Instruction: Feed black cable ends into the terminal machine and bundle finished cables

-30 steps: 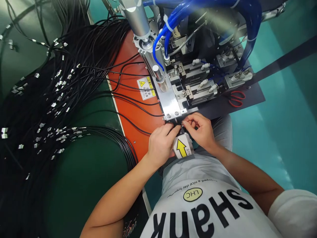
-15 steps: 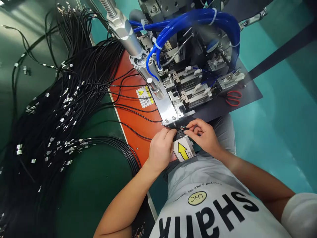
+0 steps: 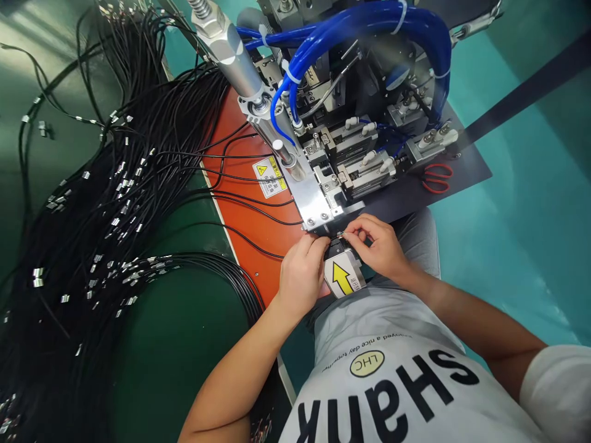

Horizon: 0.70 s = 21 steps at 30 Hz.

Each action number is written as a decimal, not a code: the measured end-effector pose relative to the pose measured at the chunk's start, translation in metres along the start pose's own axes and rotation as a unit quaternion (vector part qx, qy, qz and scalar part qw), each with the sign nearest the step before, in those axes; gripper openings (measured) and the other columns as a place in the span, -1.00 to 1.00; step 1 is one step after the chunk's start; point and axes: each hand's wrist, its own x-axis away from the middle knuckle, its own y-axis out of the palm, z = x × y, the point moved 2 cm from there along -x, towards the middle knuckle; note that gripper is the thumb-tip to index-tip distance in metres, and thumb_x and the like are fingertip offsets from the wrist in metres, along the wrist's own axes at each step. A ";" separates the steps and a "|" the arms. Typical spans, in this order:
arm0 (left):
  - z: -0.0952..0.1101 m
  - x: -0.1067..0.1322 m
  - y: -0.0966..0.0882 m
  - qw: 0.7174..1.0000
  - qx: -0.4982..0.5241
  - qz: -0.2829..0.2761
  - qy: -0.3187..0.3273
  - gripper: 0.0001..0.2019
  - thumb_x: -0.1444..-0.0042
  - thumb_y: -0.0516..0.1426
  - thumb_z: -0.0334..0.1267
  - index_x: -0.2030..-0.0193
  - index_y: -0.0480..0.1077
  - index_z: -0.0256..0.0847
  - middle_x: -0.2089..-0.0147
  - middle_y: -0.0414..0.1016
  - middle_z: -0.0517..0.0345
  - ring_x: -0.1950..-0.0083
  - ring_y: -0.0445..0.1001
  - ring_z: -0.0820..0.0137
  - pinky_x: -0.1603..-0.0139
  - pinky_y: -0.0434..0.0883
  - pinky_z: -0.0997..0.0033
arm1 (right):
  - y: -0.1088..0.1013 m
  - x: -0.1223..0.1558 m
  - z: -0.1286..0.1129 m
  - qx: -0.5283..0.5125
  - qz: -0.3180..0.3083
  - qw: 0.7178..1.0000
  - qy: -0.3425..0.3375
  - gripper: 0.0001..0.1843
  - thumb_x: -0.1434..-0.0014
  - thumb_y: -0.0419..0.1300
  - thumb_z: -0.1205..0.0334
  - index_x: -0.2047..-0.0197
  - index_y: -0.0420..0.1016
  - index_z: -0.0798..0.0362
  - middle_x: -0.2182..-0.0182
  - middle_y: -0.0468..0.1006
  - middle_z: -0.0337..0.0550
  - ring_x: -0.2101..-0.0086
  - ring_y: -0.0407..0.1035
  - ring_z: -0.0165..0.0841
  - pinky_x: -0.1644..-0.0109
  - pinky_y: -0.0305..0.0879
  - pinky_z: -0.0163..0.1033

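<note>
My left hand [image 3: 302, 271] is closed at the near edge of the machine, fingertips pinched at the front block. A black cable [image 3: 252, 244] runs in from the left and disappears under this hand. Thumb and forefinger of my right hand [image 3: 376, 246] pinch the small metallic cable end [image 3: 340, 234], just right of the left fingertips. Beneath both hands sits a silver block with a yellow arrow [image 3: 341, 279], a black fixture [image 3: 336, 247] at its top. The fingers partly hide the cable end's exact seat.
A bench machine with blue air tubes [image 3: 369, 27] and a silver plate [image 3: 309, 200] stands on an orange base [image 3: 240, 227]. Many black cables with metal ends [image 3: 133, 178] cover the green table [image 3: 170, 344]. Red-handled scissors [image 3: 437, 178] lie at the right.
My right fingertips have drawn closer together and shifted slightly left over the cable end. My left hand stays at the block. The whole view has shifted slightly.
</note>
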 end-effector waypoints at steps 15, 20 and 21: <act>0.003 0.007 -0.002 0.999 -0.015 0.031 0.011 -0.74 -0.31 0.00 -0.43 -0.04 0.43 -0.22 0.15 0.43 -0.03 0.12 0.41 0.31 0.15 0.40 0.33 | -0.006 0.017 0.005 0.005 0.002 1.000 0.011 -0.72 -0.35 0.09 0.12 0.00 0.57 -0.05 0.15 0.56 -0.09 0.26 0.46 -0.29 0.19 0.40 -0.19; 0.002 0.007 -0.010 0.999 0.027 0.004 -0.030 -0.82 -0.34 -0.01 -0.38 0.03 0.38 -0.22 0.13 0.43 0.00 0.08 0.43 0.31 0.05 0.46 0.29 | 0.001 0.001 0.021 -0.138 -0.050 0.977 0.157 -0.62 -0.26 0.17 -0.13 0.24 0.51 0.05 0.44 0.53 -0.22 0.58 0.29 -0.45 0.48 0.23 -0.30; 0.002 0.010 -0.013 0.999 0.021 -0.005 -0.031 -0.82 -0.34 -0.02 -0.37 0.03 0.38 -0.22 0.12 0.42 -0.01 0.07 0.43 0.31 0.04 0.46 0.28 | 0.003 -0.001 0.022 -0.157 -0.066 0.970 0.175 -0.58 -0.24 0.18 -0.16 0.31 0.49 0.06 0.47 0.50 -0.24 0.58 0.29 -0.46 0.47 0.23 -0.31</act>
